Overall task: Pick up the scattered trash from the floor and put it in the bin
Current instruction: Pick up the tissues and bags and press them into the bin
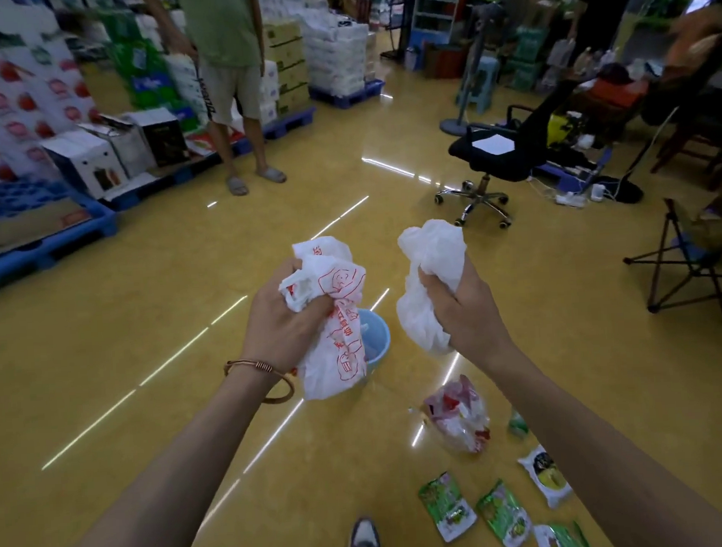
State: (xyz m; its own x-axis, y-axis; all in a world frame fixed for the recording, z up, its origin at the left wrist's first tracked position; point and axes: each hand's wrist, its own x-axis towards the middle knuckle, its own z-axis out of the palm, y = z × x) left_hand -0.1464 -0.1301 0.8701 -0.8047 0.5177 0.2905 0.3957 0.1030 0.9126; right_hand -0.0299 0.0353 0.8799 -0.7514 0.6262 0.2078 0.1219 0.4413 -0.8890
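Left hand (284, 320) grips a printed bag (332, 317) over the blue bin (376, 336).

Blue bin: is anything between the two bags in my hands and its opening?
Nothing visible blocks it. The left hand holds the red-printed bag, which hangs in front of the blue bin and hides part of its opening. The right hand holds the plain white bag to the bin's right.
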